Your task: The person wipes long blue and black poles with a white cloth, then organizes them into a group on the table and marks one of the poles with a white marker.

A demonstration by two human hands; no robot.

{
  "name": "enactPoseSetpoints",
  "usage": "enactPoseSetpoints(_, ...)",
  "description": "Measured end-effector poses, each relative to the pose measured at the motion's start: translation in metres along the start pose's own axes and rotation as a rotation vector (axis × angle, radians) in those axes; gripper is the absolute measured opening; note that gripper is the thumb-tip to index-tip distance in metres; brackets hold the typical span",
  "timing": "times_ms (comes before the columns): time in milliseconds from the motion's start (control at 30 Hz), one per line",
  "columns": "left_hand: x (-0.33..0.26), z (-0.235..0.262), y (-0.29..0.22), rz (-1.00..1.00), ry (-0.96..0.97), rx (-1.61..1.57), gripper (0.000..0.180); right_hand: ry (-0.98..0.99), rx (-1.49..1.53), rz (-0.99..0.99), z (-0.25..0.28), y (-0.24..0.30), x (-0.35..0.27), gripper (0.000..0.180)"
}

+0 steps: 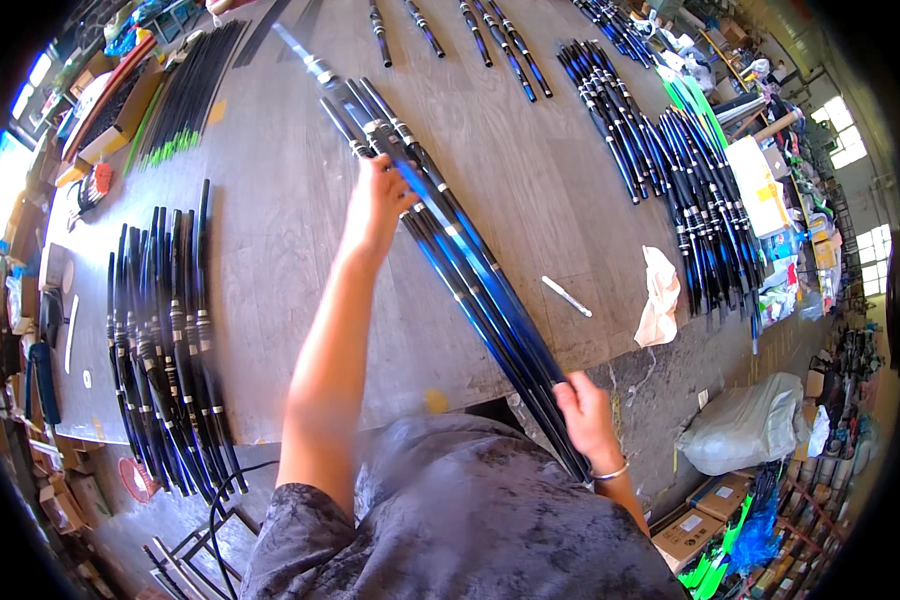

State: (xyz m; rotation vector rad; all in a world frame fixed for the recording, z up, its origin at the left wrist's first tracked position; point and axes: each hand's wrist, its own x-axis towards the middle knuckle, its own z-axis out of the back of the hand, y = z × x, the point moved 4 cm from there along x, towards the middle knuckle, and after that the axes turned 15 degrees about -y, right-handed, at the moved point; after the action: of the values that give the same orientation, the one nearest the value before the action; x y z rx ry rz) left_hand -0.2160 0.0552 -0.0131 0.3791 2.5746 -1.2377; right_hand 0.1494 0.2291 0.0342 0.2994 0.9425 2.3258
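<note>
We see a big wooden table (pixel 290 240) with lots of long thin rods on it. In the middle lies a bundle of black and blue rods (pixel 450 250). It runs slanted across the table, from the far side down past the near edge to the person's body.

The left hand (pixel 378 205) rests on the far part of the bundle, with its fingers curled over the rods (we cannot tell if the grip is tight or just lying on top). The right hand (pixel 585 410) is closed around the near end of the bundle, just past the table edge, so its grip is clamped on the rods. A thin bracelet (pixel 612 471) sits on that wrist.

To the left lies another pile of black rods (pixel 165 340), well apart from the hands. To the right lie more blue and black rods (pixel 690 190) in heaps. Between them and the bundle we see a white pen (pixel 566 296) and a crumpled cloth (pixel 660 298).
</note>
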Motion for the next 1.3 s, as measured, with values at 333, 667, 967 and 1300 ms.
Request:
enactPoseSetpoints(333,-0.179,-0.019,0.174,-1.040,1.083,1.498,0.082,-0.225,-0.168,0.002,0.018,-0.079,0.027,0.027)
enactPoseSetpoints(667,-0.181,-0.016,0.178,-1.009,1.077,1.595,0.082,-0.153,-0.272,-0.014,-0.006,-0.117,0.039,0.032)
enactPoseSetpoints(967,-0.182,-0.016,0.175,-1.009,1.066,1.573,0.081,-0.144,-0.325,0.030,-0.021,-0.128,0.045,0.029)
enactPoseSetpoints(1300,-0.183,-0.015,0.173,-0.994,1.063,1.572,0.081,-0.189,-0.513,0.171,-0.014,-0.085,0.038,0.038)
